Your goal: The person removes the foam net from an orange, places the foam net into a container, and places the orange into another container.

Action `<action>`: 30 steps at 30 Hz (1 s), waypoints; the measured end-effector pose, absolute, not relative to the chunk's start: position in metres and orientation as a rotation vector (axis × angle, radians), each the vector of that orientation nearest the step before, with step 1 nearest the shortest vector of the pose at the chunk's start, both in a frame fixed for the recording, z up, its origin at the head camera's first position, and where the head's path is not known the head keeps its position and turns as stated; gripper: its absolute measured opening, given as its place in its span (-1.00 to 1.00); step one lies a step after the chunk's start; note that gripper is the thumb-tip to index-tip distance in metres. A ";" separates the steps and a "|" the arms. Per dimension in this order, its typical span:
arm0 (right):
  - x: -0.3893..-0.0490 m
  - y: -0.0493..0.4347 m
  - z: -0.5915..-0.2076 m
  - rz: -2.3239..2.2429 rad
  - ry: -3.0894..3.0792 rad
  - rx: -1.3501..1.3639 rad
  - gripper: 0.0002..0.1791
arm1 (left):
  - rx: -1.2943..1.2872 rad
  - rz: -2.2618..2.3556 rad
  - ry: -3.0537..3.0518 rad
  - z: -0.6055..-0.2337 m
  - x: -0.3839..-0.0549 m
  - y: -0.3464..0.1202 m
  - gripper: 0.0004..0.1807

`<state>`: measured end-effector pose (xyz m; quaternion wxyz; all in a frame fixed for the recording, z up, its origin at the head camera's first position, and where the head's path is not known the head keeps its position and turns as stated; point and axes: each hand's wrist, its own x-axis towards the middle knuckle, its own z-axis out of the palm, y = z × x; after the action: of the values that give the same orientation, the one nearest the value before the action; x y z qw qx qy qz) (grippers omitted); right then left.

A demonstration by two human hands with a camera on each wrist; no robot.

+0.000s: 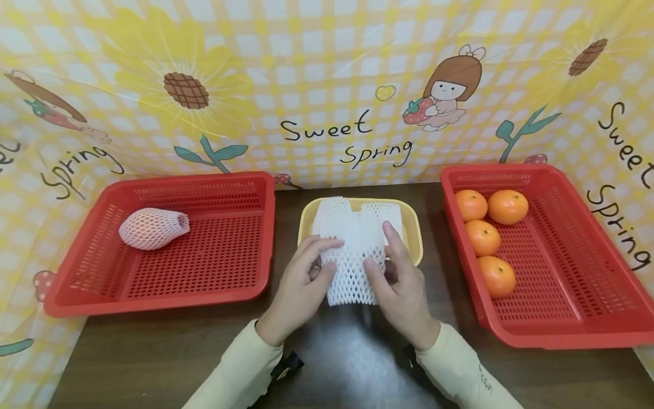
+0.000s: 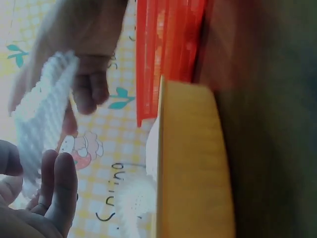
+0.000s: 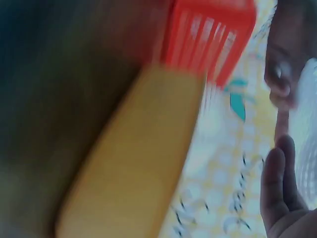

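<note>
A white foam net sleeve [image 1: 356, 278] is held up between both hands, close over the near side of a yellow container [image 1: 416, 241]. My left hand [image 1: 301, 281] pinches its left side, thumb in front and other fingers behind, as the net [image 2: 42, 119] shows in the left wrist view. On the opposite side my right hand [image 1: 409, 292] holds its edge with the thumb against the front and the index finger pointing up. More white foam nets [image 1: 383, 212] lie in the yellow container, partly covered by the held one.
On the left, a red basket [image 1: 168, 305] holds a rounded object in a foam net [image 1: 153, 228]. A second red basket [image 1: 572, 335] on the right contains several orange fruits [image 1: 497, 276] along its left side. Patterned yellow cloth [image 1: 327, 68] hangs behind the dark table [image 1: 168, 358].
</note>
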<state>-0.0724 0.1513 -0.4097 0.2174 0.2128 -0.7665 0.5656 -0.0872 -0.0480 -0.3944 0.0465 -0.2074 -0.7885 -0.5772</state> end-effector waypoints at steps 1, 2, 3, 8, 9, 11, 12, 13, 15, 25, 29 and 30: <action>-0.076 0.155 -0.408 1.439 -2.165 0.606 -0.28 | -0.629 -1.743 -2.425 -0.394 -0.092 -0.045 -0.58; -0.080 0.158 -0.405 1.355 -2.207 0.617 -0.33 | -0.627 -1.720 -2.451 -0.394 -0.096 -0.043 -0.55; -0.083 0.161 -0.403 1.325 -2.255 0.619 -0.38 | -0.627 -1.700 -2.480 -0.394 -0.100 -0.041 -0.52; -0.100 0.176 -0.390 1.452 -2.480 0.454 -0.56 | -0.649 -1.576 -2.662 -0.391 -0.120 -0.028 -0.35; -0.103 0.178 -0.388 1.474 -2.505 0.395 -0.56 | -0.652 -1.544 -2.696 -0.389 -0.123 -0.025 -0.32; -0.109 0.182 -0.384 1.476 -2.544 0.301 -0.56 | -0.652 -1.453 -2.764 -0.386 -0.130 -0.019 -0.30; -0.113 0.184 -0.383 1.450 -2.574 0.262 -0.56 | -0.648 -1.390 -2.797 -0.385 -0.134 -0.016 -0.30; -0.116 0.185 -0.382 1.424 -2.605 0.230 -0.56 | -0.643 -1.319 -2.829 -0.385 -0.137 -0.013 -0.30; -0.124 0.185 -0.383 1.359 -2.673 0.206 -0.55 | -0.627 -1.174 -2.892 -0.387 -0.145 -0.006 -0.31; -0.153 0.184 -0.417 0.913 -3.042 0.336 -0.53 | -0.595 -0.804 -3.285 -0.417 -0.169 0.004 -0.32; -0.157 0.185 -0.423 0.720 -3.130 0.356 -0.50 | -0.656 -0.640 -3.327 -0.420 -0.176 0.002 -0.34; -0.158 0.185 -0.423 0.683 -3.147 0.361 -0.49 | -0.664 -0.605 -3.331 -0.420 -0.177 0.002 -0.35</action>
<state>-0.1579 0.1849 -0.4232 -0.0492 0.1112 -0.9700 0.2106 -0.1770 0.0019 -0.4197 -0.1539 -0.1903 -0.9540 -0.1733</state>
